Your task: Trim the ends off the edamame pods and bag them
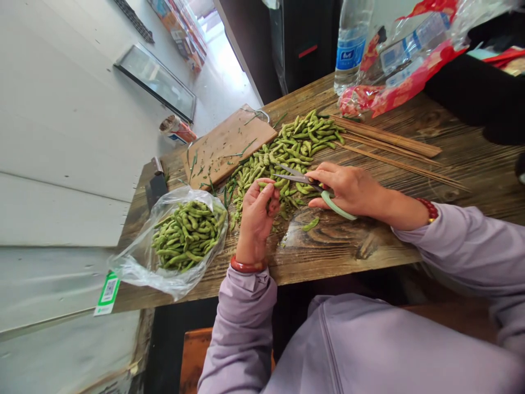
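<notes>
Scissors [334,203] with pale green handles are held in my right hand [350,189], their blades parted and pointing left. Across from the blade tips, my left hand [258,213] is closed in a pinch on a green edamame pod [268,186], mostly hidden by the fingers. Beyond both hands a long heap of edamame pods [287,148] spreads over the wooden table. One loose pod [310,224] lies near the table's front, below the scissors. Left of my left hand, a clear plastic bag [141,268] holds a pile of pods [186,235].
A cutting board [233,143] with green scraps lies behind the heap. A cleaver [156,189] rests at the left. Thin wooden skewers [394,142] lie at the right. A water bottle [351,49] and red plastic packaging [410,82] stand at the back right.
</notes>
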`<state>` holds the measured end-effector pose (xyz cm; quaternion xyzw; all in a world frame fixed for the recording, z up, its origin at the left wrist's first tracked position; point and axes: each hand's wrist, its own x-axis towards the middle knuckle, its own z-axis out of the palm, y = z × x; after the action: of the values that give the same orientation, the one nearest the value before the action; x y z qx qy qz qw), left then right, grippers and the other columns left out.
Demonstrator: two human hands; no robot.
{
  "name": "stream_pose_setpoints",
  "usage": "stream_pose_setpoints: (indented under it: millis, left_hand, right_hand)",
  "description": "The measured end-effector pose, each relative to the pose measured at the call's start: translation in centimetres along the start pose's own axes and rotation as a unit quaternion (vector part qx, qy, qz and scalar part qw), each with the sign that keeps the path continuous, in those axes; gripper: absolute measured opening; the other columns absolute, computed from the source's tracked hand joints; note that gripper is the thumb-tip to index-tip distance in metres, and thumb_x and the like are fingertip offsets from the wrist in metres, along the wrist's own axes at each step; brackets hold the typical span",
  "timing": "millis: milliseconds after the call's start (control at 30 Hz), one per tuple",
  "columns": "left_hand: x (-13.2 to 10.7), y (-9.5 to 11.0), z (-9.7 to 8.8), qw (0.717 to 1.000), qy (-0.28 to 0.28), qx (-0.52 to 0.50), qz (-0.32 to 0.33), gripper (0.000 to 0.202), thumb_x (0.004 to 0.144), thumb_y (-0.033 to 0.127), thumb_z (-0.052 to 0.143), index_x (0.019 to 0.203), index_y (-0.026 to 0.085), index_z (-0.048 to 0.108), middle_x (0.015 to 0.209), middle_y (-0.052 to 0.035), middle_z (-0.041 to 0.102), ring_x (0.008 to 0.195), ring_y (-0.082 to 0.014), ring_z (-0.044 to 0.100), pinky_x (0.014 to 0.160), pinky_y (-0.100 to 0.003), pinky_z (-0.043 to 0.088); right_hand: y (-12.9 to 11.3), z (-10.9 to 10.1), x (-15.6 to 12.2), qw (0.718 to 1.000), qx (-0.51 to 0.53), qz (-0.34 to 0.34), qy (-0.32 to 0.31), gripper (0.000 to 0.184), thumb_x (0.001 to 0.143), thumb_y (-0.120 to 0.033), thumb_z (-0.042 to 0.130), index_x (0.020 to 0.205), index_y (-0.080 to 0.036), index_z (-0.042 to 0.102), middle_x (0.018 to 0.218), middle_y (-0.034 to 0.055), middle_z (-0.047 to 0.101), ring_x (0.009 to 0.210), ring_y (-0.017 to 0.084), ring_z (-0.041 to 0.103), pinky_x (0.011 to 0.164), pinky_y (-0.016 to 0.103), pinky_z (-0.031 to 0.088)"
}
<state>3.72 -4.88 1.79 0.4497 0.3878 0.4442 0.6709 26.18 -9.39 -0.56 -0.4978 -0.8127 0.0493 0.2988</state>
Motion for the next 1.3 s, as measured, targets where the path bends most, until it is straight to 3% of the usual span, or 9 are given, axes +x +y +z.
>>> stream_pose_setpoints:
  millis: [433,800,1000,1167,1300]
  left_hand:
    - [0.0,-0.5,0.1,1.000,-0.021,0.003,-0.001,0.029,0.075,0.033,0.083,0.087,0.019,0.060,0.064,0.0035,0.057,0.048,-0.0036,0.039,0.044,-0.016,0.026]
    - [-0.3,-0.3,0.5,0.999,-0.047,0.015,-0.017,0.028,0.079,0.035,0.078,0.085,0.018,0.056,0.065,0.0035,0.054,0.049,-0.0041,0.038,0.044,-0.017,0.025]
    - [0.0,0.1,0.3,1.000,0.016,-0.015,-0.003,0.026,0.079,0.032,0.074,0.083,0.020,0.051,0.068,0.0047,0.050,0.050,-0.0046,0.041,0.044,-0.017,0.028]
    - [0.6,0.5,-0.5,0.998,0.058,-0.027,0.015,0.031,0.079,0.035,0.071,0.074,0.020,0.044,0.070,0.0032,0.050,0.052,-0.0055,0.043,0.043,-0.019,0.028]
    - [0.9,0.8,-1.2,0.997,0.074,-0.007,0.023,0.027,0.077,0.037,0.071,0.076,0.021,0.049,0.064,0.0040,0.044,0.051,-0.0066,0.041,0.042,-0.019,0.025]
  right_hand:
    - [-0.1,0.0,-0.1,0.999,-0.007,-0.036,-0.008,0.040,0.090,-0.044,0.069,0.119,-0.018,0.062,0.106,0.0104,0.067,0.089,0.023,0.065,0.071,0.031,0.048]
    - [-0.7,-0.2,-0.1,1.000,-0.006,-0.018,0.001,0.030,0.094,-0.041,0.062,0.114,-0.018,0.064,0.103,0.0101,0.068,0.087,0.023,0.065,0.069,0.030,0.045]
    - [-0.9,-0.3,-0.2,0.999,-0.036,0.006,-0.036,0.037,0.095,-0.045,0.061,0.120,-0.018,0.064,0.110,0.0121,0.071,0.092,0.025,0.068,0.068,0.031,0.046]
    - [-0.2,-0.2,-0.2,0.999,-0.024,0.019,-0.018,0.040,0.095,-0.046,0.059,0.123,-0.018,0.063,0.112,0.0128,0.071,0.099,0.028,0.068,0.074,0.034,0.050]
    - [0.1,-0.2,-0.1,0.999,-0.022,0.021,-0.014,0.040,0.095,-0.046,0.060,0.123,-0.019,0.062,0.113,0.0125,0.071,0.101,0.029,0.068,0.076,0.035,0.051]
